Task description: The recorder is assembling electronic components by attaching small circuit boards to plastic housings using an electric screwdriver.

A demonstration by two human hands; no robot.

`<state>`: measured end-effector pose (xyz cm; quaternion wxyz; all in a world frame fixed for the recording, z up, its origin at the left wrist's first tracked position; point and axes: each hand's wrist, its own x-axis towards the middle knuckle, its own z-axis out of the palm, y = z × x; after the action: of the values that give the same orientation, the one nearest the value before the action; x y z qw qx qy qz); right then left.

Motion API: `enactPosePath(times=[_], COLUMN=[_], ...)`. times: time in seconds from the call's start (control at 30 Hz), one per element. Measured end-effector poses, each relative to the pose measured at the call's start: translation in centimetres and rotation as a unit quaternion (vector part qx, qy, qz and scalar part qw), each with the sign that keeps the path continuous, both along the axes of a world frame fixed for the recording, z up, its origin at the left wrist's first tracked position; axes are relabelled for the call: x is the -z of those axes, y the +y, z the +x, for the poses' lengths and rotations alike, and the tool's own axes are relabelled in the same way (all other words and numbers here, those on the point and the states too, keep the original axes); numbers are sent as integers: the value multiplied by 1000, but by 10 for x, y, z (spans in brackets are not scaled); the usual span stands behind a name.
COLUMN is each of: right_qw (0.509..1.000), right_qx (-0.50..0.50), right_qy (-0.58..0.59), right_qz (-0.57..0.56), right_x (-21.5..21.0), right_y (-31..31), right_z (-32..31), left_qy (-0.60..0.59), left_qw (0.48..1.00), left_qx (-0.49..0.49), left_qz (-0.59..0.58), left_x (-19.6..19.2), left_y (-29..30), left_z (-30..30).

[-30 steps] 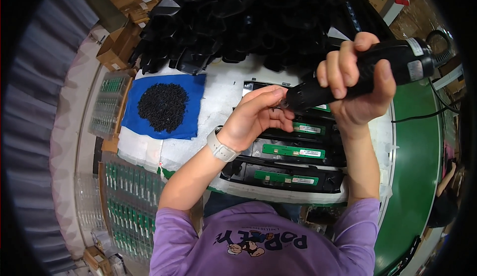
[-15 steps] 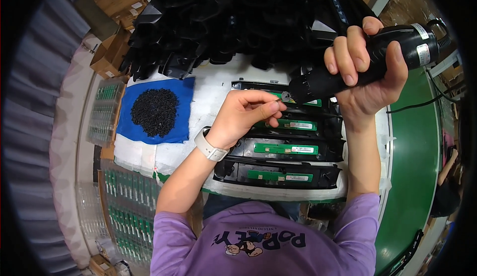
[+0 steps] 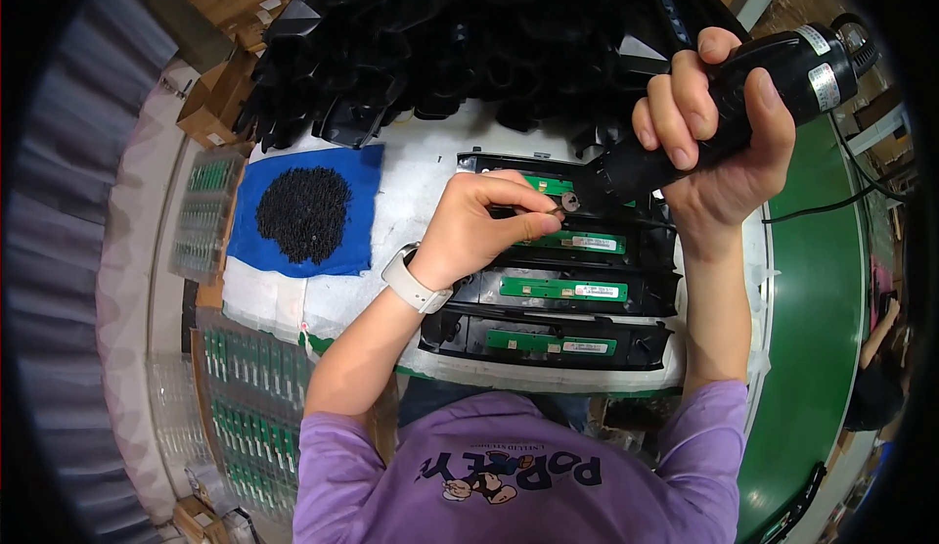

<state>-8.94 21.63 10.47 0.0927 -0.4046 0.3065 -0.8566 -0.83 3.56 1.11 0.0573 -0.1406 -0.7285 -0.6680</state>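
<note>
My right hand [image 3: 722, 174] is wrapped round a black electric screwdriver [image 3: 787, 79], which slants down to the left. Its tip, with a small round greyish end piece [image 3: 570, 202], hangs over the row of black plastic panels [image 3: 469, 294]. At that tip my left hand [image 3: 477, 229] is closed in a pinch on what looks like a small dark screw, mostly hidden by the fingers. Each panel carries a narrow green circuit board [image 3: 562, 289] with a white label. The farthest board is partly covered by the screwdriver. Left of my hands, a heap of small black screws [image 3: 305, 213] lies on a blue cloth [image 3: 367, 177].
A large pile of black plastic housings [image 3: 440, 45] fills the table's far side. Trays of green boards [image 3: 256, 402] stand at the left. The screwdriver's cable [image 3: 822, 208] runs off right, across a green surface [image 3: 807, 348]. Another person's arm [image 3: 880, 334] shows at the far right.
The screwdriver's tip has come slightly down and nearer to me, and its body tilts a little more. My left fingertips have moved down with it, still pinched.
</note>
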Motion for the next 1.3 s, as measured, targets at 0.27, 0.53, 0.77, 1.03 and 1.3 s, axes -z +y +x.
enactPosePath(times=[0.27,0.53,0.77,1.03,1.3], right_qw=[993,997,979,974,970], right_qx=[76,48,130,141,142], right_qy=[-91,-51,37,35,36], right_qz=[-7,16,149,172,194], right_x=[2,16,33,40,40], right_y=[-5,-18,-51,-61,-67], right_z=[6,-5,-3,-6,-7], left_qy=[-55,93,72,-43,-8], left_qw=[997,949,761,672,724], left_qx=[-24,-176,-383,-425,-434], left_qz=[46,-245,-519,-605,-537], left_x=[-4,-37,-8,3,7], left_y=[2,-14,-109,-161,-164], left_z=[3,29,71,87,78])
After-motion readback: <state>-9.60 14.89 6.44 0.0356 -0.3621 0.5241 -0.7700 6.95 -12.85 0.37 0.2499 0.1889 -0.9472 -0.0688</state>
